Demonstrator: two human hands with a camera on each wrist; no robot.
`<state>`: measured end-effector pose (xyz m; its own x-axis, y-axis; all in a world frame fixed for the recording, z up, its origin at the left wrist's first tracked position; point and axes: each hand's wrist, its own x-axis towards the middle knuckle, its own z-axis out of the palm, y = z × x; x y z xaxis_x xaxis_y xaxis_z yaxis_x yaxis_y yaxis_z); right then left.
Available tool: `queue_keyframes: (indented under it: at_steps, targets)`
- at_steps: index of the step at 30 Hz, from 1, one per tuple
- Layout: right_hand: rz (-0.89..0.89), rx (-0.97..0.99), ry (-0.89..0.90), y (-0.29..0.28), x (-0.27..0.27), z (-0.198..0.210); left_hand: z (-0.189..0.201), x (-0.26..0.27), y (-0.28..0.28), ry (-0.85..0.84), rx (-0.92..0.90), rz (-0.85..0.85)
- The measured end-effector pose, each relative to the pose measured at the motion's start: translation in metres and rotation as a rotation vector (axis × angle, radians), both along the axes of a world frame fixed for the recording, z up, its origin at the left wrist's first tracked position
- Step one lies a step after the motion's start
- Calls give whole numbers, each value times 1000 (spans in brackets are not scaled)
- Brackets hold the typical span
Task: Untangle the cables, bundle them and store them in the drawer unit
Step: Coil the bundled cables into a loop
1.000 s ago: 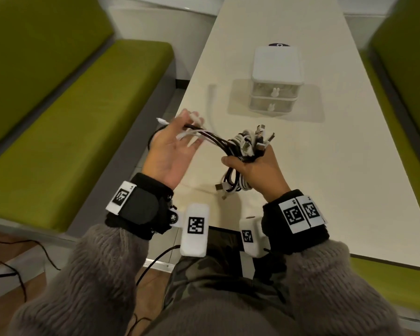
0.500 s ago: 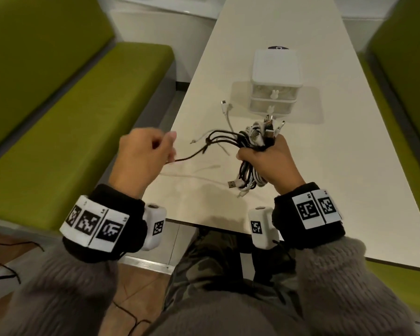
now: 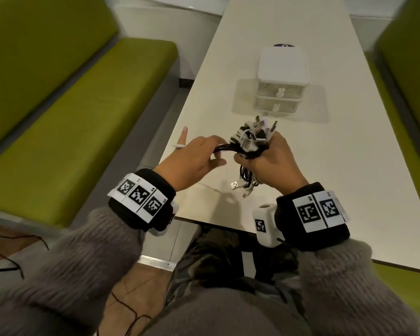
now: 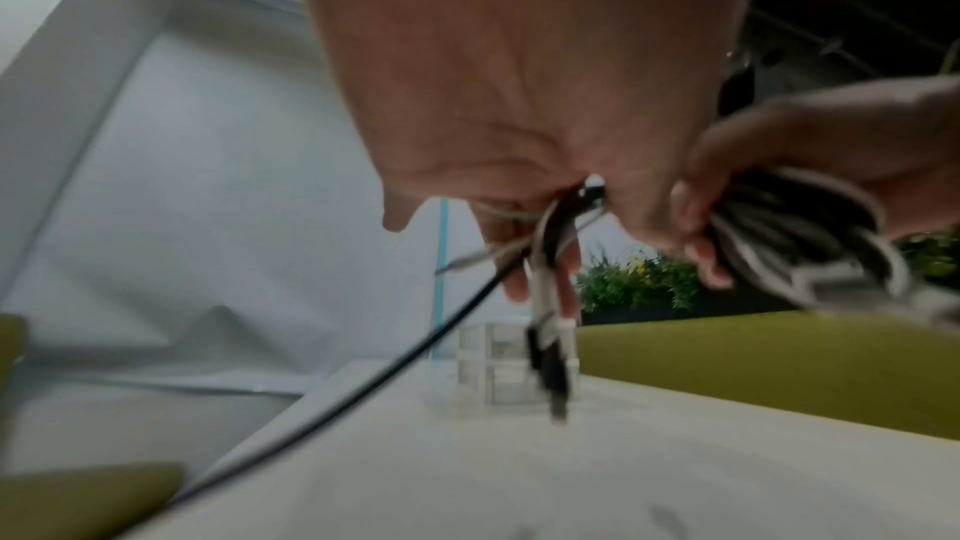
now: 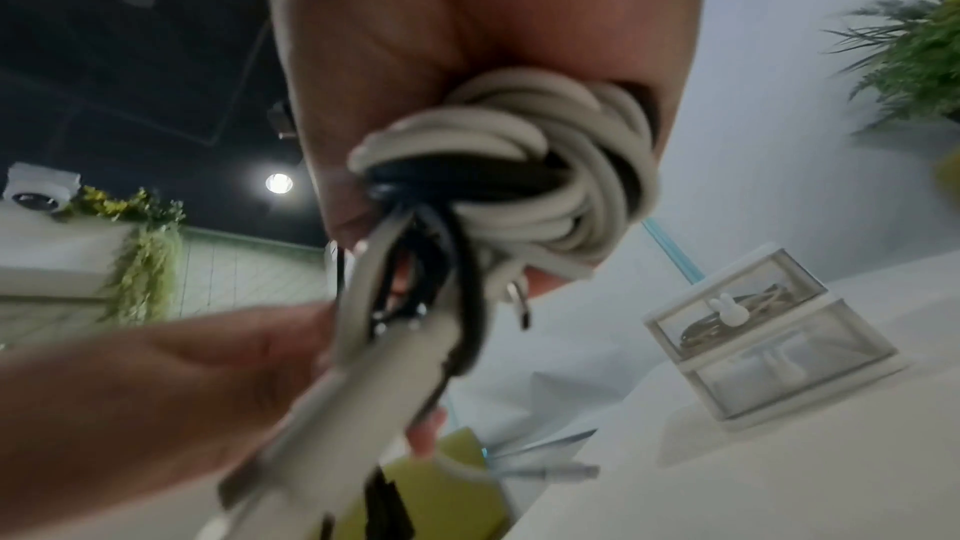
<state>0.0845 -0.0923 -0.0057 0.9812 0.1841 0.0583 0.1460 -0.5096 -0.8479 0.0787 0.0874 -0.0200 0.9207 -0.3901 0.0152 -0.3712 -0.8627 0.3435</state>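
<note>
While the right hand (image 3: pixel 274 161) clenches a thick bunch of black and white cables (image 3: pixel 251 141) at the middle of the head view, the left hand (image 3: pixel 194 158) curls round several strands drawn leftward from that bunch, its little finger sticking out. Loose plug ends dangle below the right fist. Above them in the frame, the small white two-drawer unit (image 3: pixel 280 78) stands on the long pale table (image 3: pixel 349 141), both drawers closed.
</note>
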Motion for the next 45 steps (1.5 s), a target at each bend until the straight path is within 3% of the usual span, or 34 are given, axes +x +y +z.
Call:
queue_keyframes:
  at_steps: [3,7,8,11,13,16,18,21,28,32,39,45]
  targets:
    - [-32,139,-24,0,4,-1,-6,-1,-5,76,-282,124]
    - [-55,300,-28,-7,5,-3,-5,-1,-8,67,-316,167]
    - [-58,352,-43,-9,5,-4,-1,-3,-10,149,-401,168]
    - [-61,545,-72,-10,2,-6,13,-11,-23,411,-901,183]
    - [-49,632,-32,-7,1,-11,15,-12,-30,351,-1056,212]
    - [-6,670,-11,-6,-1,-15,6,-12,-37,149,-1063,200]
    - [-14,703,-21,-5,-3,-15,2,-14,-42,115,-999,164]
    - [-20,738,-24,-3,-4,-14,1,-20,-51,205,-1023,120]
    - [71,592,-26,3,-9,-7,14,-15,-51,580,-1338,240]
    - [15,525,-6,7,-7,-9,11,-16,-46,651,-1453,210]
    - [-122,746,83,17,-9,-10,13,-17,-52,656,-1441,116]
    - [-208,846,206,16,-9,-13,1,-11,-61,501,-1244,212]
